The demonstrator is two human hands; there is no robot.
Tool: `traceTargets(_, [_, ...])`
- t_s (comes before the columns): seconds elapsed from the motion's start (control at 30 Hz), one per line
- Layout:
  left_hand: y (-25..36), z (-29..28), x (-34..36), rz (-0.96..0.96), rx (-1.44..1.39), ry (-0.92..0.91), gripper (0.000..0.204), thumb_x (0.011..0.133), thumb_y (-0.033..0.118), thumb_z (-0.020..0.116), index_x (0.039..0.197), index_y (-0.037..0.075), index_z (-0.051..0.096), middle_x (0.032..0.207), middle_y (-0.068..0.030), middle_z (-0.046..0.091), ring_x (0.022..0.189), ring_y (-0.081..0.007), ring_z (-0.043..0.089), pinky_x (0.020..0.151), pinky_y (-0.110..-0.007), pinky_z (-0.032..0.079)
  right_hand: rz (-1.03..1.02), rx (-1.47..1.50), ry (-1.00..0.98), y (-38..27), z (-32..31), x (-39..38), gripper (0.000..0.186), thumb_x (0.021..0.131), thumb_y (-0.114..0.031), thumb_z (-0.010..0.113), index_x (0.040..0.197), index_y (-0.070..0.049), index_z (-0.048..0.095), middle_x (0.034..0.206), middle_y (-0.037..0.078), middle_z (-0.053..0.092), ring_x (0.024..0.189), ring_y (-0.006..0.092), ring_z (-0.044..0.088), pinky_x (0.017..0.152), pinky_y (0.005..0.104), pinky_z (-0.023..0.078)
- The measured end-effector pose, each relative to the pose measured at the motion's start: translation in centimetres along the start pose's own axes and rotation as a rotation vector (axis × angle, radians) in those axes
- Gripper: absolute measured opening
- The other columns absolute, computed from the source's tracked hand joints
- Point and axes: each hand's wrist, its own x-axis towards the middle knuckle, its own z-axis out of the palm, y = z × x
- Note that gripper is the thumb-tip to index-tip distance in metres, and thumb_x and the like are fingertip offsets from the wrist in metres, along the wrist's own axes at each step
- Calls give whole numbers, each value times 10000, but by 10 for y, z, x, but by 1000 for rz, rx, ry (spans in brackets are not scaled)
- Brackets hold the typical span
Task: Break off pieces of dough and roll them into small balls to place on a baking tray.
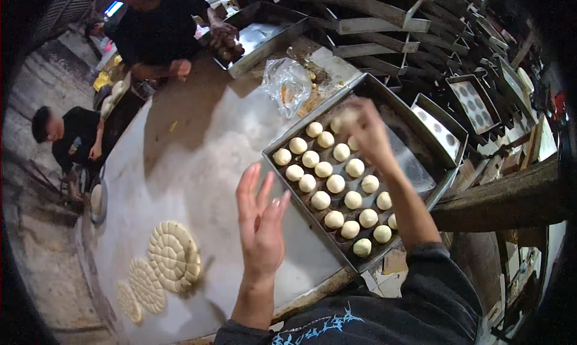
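Observation:
My right hand (368, 131) is over the far part of a dark metal tray (306, 216), blurred by motion. A pale dough ball (344, 120), blurred as well, is at its fingertips. Rows of round dough balls (335, 183) sit spaced apart in the tray, and my right forearm hides part of its right side. Left of the tray, my left hand (262, 225) is raised above the pale table (240, 143), fingers spread and nothing in them. Three flat dough rounds scored into many small pieces (174, 255) lie on the table at the lower left.
A crumpled clear plastic bag (287, 86) lies beyond the tray. Another metal tray (258, 38) stands at the far edge, where a person in dark clothes (156, 29) works. A second person (75, 134) is at the left. Stacked trays (384, 26) and a wooden beam (505, 198) are on the right.

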Motion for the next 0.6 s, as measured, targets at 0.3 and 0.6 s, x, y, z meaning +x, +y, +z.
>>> traceTargets(0.3, [-13,-191,-116,-168,78,545,422,919,221,518,1293,61,407,1276,-146,457,1106,-298,520,902,-450,457,474,-542,235,118,33,66,734,882,-658,319,1167,-21,549,1182,279,557,1159,394,504,1036,543,252])
traceTargets(0.6, [-13,-308,-253,-104,69,1001,350,930,268,551,1192,50,473,1113,-108,550,984,-228,561,861,-367,445,209,-1071,-118,144,28,36,846,759,-534,629,1348,15,370,1179,276,563,1040,406,582,879,444,449])
